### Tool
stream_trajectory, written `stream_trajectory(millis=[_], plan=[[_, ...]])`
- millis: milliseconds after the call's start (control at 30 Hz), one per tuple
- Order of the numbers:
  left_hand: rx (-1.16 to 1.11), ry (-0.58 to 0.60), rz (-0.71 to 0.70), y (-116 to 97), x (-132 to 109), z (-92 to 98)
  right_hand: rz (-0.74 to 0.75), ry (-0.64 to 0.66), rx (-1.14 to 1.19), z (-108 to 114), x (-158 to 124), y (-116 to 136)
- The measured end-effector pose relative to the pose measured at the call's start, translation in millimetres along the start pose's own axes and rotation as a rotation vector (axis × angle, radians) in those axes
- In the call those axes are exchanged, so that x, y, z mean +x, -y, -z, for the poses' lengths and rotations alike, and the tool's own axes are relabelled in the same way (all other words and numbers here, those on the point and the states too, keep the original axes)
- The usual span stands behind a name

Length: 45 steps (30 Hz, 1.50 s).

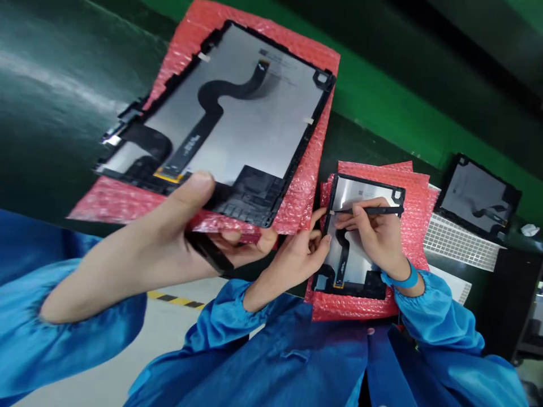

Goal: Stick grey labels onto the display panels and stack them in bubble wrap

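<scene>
A display panel [360, 251] with a black frame and a black ribbon cable lies on red bubble wrap [413, 215] before me. My left hand [297, 251] holds the panel's left edge, thumb and index finger against the frame, the others curled. My right hand [382, 234], with a blue wristband [403, 277], grips black tweezers [373, 210]; their tip points left, at a small light tab on the left edge. From the left, a co-worker's hand [182, 226] holds up a larger-looking panel [254, 124] on red bubble wrap, along with a slim black tool [210, 254].
Another framed panel [475, 195] lies at the far right beside a white gridded sheet [462, 240] and a crumpled white scrap [530, 230]. The dark green bench [63, 96] extends to the left. Yellow-black floor tape [176, 299] shows below.
</scene>
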State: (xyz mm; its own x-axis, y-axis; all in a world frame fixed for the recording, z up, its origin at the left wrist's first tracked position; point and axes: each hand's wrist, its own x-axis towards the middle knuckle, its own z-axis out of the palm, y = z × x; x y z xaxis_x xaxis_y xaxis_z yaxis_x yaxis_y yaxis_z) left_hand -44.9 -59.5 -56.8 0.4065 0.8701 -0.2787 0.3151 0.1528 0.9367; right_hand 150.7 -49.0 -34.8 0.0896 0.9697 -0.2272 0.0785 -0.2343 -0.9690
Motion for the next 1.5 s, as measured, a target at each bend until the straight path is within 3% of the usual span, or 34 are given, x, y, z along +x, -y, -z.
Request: stream_trajectory(millis=[167, 833, 1267, 1500], plan=[[-0.030, 0.044, 0.060, -0.1, 1.0, 0.5, 0.020, -0.004, -0.001, -1.1, 0.1, 3.3], [-0.010, 0.053, 0.044, -3.4, 1.4, 2.5, 0.015, -0.018, -0.022, -1.0, -1.6, 2.3], [0.309, -0.054, -0.063, -13.3, -8.3, -6.4, -0.006, -0.021, -0.037, -0.9, 1.2, 0.1], [0.109, -0.130, 0.086, -11.2, -11.8, -6.1, 0.071, -0.134, 0.094, 13.7, -6.9, 12.7]])
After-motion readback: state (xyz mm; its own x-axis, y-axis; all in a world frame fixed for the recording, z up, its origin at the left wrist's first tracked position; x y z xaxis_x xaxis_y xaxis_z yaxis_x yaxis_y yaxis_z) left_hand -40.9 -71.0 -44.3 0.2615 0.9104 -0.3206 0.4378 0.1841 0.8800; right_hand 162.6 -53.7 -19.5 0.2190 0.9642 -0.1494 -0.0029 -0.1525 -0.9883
